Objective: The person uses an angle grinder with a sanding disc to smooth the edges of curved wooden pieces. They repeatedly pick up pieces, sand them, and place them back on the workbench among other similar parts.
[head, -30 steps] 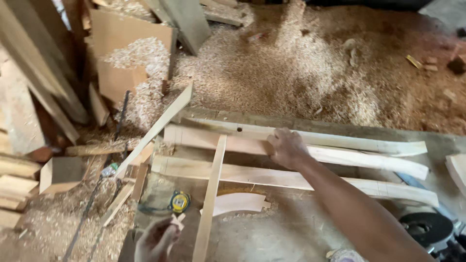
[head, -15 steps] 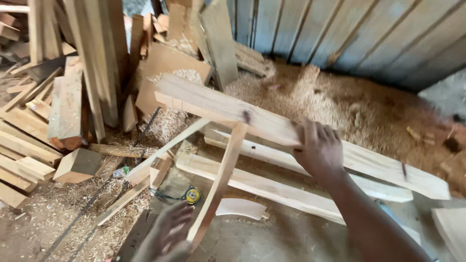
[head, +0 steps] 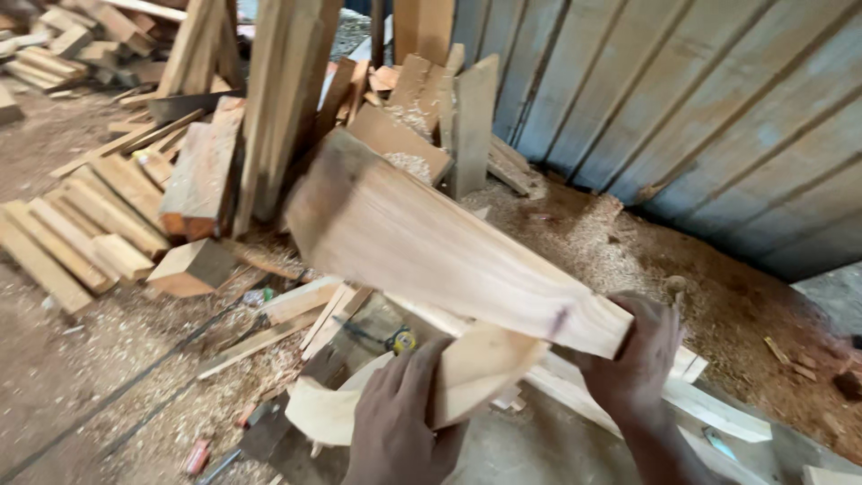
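Note:
My right hand [head: 634, 359] grips the near end of a wide, pale wooden board [head: 431, 242], lifted and pointing up to the left. My left hand [head: 400, 422] holds a curved pale wooden piece [head: 449, 382] just under that board. Below them lie more long pale boards [head: 709, 404] on a grey work surface [head: 530, 449]. A yellow tape measure [head: 402, 340] sits beside the curved piece.
Stacked timber blocks [head: 90, 224] lie at the left, upright planks [head: 287, 90] lean behind. A corrugated metal wall [head: 700, 117] stands at the right. Sawdust [head: 611, 251] covers the ground. A wooden block [head: 190, 267] and thin strips [head: 260, 341] lie nearby.
My right hand has raised the wide board off the pile and tilted it up. My left hand has let go of the thin strip and taken the curved piece. The view has swung upward.

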